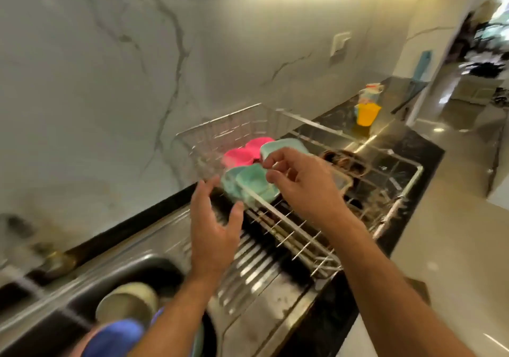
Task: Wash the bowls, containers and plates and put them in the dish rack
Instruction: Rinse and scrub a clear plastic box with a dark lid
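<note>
A wire dish rack (400,205) stands on the steel drainboard (256,271) right of the sink. Inside it, pink pieces (242,152) and teal containers (252,187) stand on edge, with another teal piece (292,144) behind them. My right hand (303,185) hovers over the rack, fingers loosely curled beside the teal pieces, holding nothing I can see. My left hand (214,227) hangs open at the rack's near left corner, just short of the teal containers. A steel bowl (126,301) and a blue item (115,337) lie in the sink (82,287).
A clear container (345,183) sits in the rack behind my right hand. Along the dark counter stand a yellow cup (366,115) and stacked cups (371,92). A marble wall runs behind everything. The tap base (55,260) is at far left.
</note>
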